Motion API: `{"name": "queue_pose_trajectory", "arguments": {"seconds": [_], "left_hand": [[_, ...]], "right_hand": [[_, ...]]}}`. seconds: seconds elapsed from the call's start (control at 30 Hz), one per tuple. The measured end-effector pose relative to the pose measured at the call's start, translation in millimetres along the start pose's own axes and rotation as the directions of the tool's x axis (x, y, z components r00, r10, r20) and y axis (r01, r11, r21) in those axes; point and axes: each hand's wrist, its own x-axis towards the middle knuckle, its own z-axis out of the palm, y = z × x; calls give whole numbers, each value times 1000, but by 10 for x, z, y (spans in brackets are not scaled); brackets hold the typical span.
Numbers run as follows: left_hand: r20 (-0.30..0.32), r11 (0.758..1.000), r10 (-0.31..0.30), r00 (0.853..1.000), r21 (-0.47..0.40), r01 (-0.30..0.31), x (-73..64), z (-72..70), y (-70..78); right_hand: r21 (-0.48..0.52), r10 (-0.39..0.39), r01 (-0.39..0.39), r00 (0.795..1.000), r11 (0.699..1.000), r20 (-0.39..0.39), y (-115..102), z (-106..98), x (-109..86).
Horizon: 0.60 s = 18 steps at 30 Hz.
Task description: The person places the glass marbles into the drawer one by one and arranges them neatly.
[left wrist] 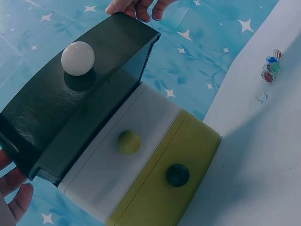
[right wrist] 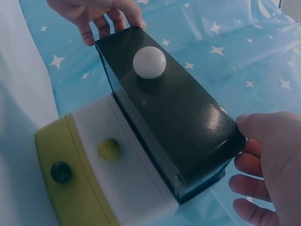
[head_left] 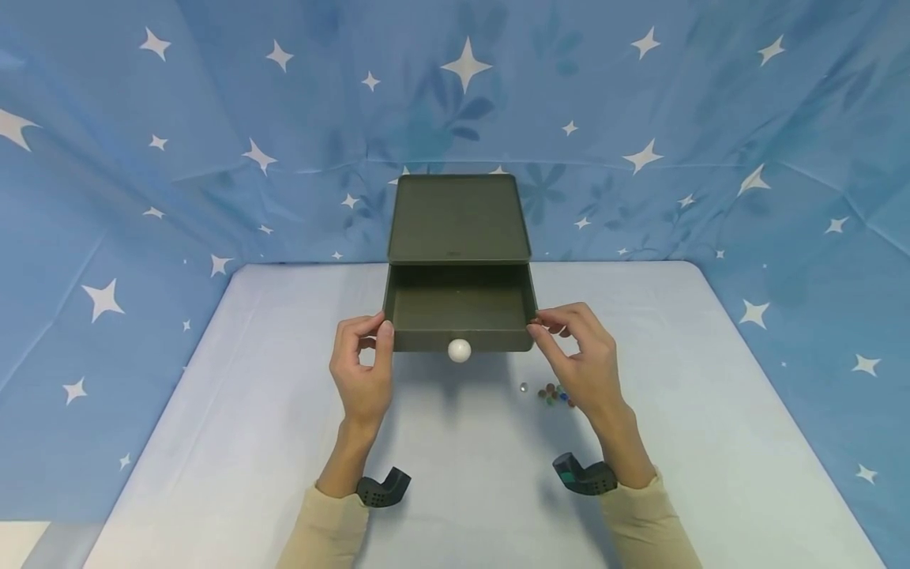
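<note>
A dark olive drawer (head_left: 455,341) with a round white knob (head_left: 459,351) is pulled out from the top of a small chest of drawers (head_left: 460,217). No object shows inside it in the head view. My left hand (head_left: 363,375) pinches its left front corner between thumb and fingers. At the opposite front corner, my right hand (head_left: 592,365) pinches with thumb and index finger. Below, the wrist views show a closed white drawer (left wrist: 103,174) with a yellow-green knob (left wrist: 129,142) and a closed yellow drawer (right wrist: 84,188) with a dark green knob (right wrist: 61,172).
Several coloured glass marbles (head_left: 550,393) lie on the white table (head_left: 455,490), near my right wrist. One clear marble (head_left: 524,387) sits slightly apart to their left. A blue star-patterned cloth (head_left: 284,118) hangs behind the chest and along both sides.
</note>
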Motion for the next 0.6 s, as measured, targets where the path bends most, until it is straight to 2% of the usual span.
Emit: {"name": "queue_pose_trajectory", "arguments": {"seconds": [0.13,0.27,0.47,0.6], "left_hand": [[3,1000,0,1000,7,0,-47,-11,-175],[8,1000,-1,1000,9,1,-66,-33,-258],[6,1000,7,1000,19,-7,-64,-34,-264],[-4,1000,6,1000,28,-6,-49,-17,-206]], "right_hand": [[-4,6,-7,1000,1000,-2,6,3,-7],[-9,9,-9,1000,1000,-7,14,12,-10],[-12,10,-10,1000,1000,2,11,-3,-9],[-34,38,-37,999,999,18,25,-26,-14]]}}
